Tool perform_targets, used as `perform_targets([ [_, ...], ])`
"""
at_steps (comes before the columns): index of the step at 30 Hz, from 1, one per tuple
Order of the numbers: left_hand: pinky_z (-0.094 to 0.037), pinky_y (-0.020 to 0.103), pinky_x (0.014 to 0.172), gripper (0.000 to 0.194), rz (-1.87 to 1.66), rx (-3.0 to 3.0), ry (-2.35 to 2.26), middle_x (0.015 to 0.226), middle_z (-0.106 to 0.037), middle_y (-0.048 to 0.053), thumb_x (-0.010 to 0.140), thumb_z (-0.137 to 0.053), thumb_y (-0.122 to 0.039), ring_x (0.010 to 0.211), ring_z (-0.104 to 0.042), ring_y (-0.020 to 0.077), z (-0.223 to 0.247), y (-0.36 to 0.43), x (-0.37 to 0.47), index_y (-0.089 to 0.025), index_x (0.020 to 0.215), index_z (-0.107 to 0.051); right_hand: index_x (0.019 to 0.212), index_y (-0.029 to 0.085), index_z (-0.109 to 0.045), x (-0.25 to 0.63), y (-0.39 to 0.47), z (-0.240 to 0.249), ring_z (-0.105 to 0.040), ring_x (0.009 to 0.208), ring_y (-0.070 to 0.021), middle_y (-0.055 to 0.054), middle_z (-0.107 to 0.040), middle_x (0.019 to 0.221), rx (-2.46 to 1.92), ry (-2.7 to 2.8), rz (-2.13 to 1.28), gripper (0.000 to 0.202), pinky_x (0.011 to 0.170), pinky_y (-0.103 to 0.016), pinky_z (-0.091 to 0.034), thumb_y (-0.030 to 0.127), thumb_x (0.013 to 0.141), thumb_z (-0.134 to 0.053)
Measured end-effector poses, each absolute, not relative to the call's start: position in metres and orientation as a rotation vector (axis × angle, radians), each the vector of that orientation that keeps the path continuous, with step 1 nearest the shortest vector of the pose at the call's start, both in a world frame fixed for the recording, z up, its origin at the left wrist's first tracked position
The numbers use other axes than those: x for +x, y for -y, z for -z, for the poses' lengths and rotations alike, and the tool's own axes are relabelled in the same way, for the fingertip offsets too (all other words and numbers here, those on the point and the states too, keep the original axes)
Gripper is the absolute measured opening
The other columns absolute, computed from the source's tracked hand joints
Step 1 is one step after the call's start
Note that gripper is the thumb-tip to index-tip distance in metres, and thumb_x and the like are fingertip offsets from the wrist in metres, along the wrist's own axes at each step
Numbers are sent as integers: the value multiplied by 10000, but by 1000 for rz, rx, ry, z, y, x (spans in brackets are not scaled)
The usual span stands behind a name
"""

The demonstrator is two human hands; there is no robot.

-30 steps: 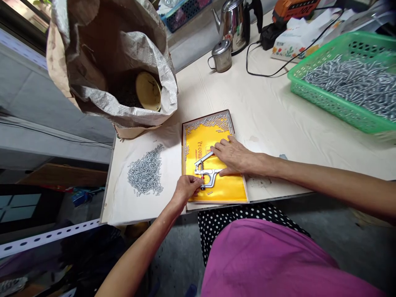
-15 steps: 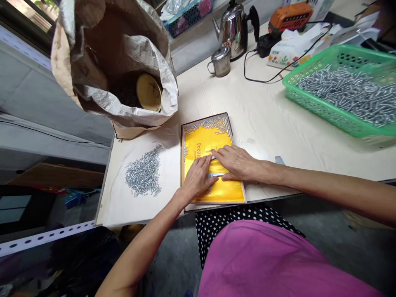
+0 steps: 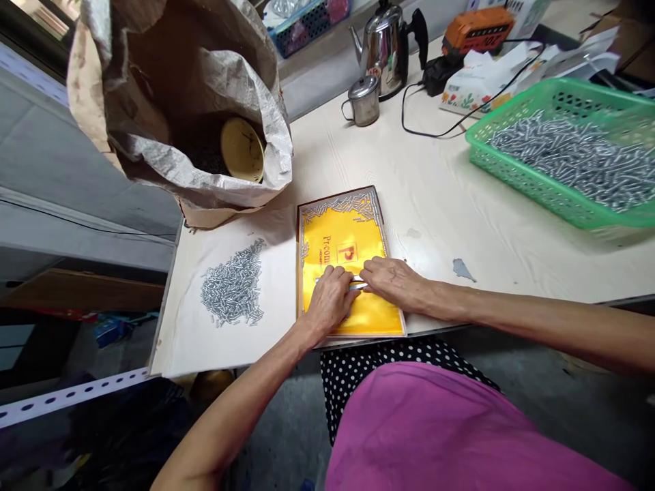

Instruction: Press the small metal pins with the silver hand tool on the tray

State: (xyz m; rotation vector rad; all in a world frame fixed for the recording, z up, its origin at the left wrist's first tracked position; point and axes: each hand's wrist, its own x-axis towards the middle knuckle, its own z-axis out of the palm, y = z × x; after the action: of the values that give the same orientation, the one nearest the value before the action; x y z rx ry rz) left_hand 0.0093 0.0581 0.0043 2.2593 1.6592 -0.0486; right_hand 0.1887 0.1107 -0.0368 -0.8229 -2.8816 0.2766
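A shallow tray [image 3: 376,326] with a yellow printed lining lies at the table's near edge. Small metal pins [image 3: 353,204] gather along its far end and left side. Over the lower half of the lining, my left hand [image 3: 330,296] and my right hand [image 3: 394,281] almost meet. Slim shiny metal pieces [image 3: 359,284] show between their closed fingers; both hands grip at these, and their exact kind is unclear. Left of the tray, a loose pile of metal pins [image 3: 233,290] is spread on a white sheet [image 3: 205,351].
A large paper sack [image 3: 230,201] with a yellow cup [image 3: 243,150] inside stands behind the pile. At the right is a green basket [image 3: 532,187] full of metal pieces. A lidded metal mug [image 3: 364,106], kettle [image 3: 385,54] and cabled orange battery [image 3: 478,31] stand at the back.
My right hand has drawn down and its fingers have curled in, uncovering the printed logo. My left fingers have closed up. The metal pieces now sit closer together between the hands.
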Motion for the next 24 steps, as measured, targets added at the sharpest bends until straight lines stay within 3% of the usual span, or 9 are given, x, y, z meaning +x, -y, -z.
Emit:
perform_targets([
  [4,-516,427,918,166,-10,2283,-1674,1042,-644,96,940,-622,-275,1020,-561,269,-1,-56,7,-161,1061,-628,948,152,-661,193,-112,29,-577,887,-237,-114,-670,936,-868,2880,-283,78,737,-335,-437,219,935,-623],
  [7,-498,469,1010,324,-133,2368,-1679,1259,-603,144,933,-644,-276,1173,-538,291,3,-47,4,-152,1228,-593,1056,110,-646,199,-121,26,-561,956,-275,-157,-651,1028,-786,2831,-276,356,785,-358,-446,412,879,-712],
  [9,-449,492,1092,254,-205,2458,-1644,1385,-542,158,965,-591,-249,1296,-481,298,7,-39,3,-162,1201,-619,1062,110,-646,201,-130,29,-554,919,-273,-154,-648,1000,-744,2830,-259,406,765,-359,-442,473,885,-689],
  [12,-418,499,1133,173,-232,2548,-1598,1387,-557,141,999,-509,-210,1365,-428,297,13,-29,3,-168,1037,-672,1014,156,-655,195,-150,38,-541,855,-236,-112,-654,929,-702,2837,-172,172,741,-335,-411,281,974,-544],
  [14,-449,468,1109,191,-239,2555,-1590,1326,-597,123,1005,-485,-191,1340,-452,279,17,-24,6,-170,999,-675,947,182,-652,186,-163,42,-530,843,-221,-91,-655,897,-682,2838,-116,172,730,-322,-381,168,974,-482],
  [20,-510,396,993,187,-398,2536,-1699,1204,-627,112,995,-545,-278,1154,-553,246,14,-16,-14,-179,1035,-699,923,204,-663,166,-171,41,-528,873,-234,-79,-662,883,-760,2891,18,170,697,-338,-307,167,974,-505],
  [24,-507,370,821,249,-327,2140,-2438,1035,-649,126,997,-487,-200,983,-556,257,5,-26,-86,-156,1034,-730,1000,195,-661,165,-158,48,-524,882,-240,-82,-664,927,-782,2844,120,162,697,-337,-299,136,962,-515],
])
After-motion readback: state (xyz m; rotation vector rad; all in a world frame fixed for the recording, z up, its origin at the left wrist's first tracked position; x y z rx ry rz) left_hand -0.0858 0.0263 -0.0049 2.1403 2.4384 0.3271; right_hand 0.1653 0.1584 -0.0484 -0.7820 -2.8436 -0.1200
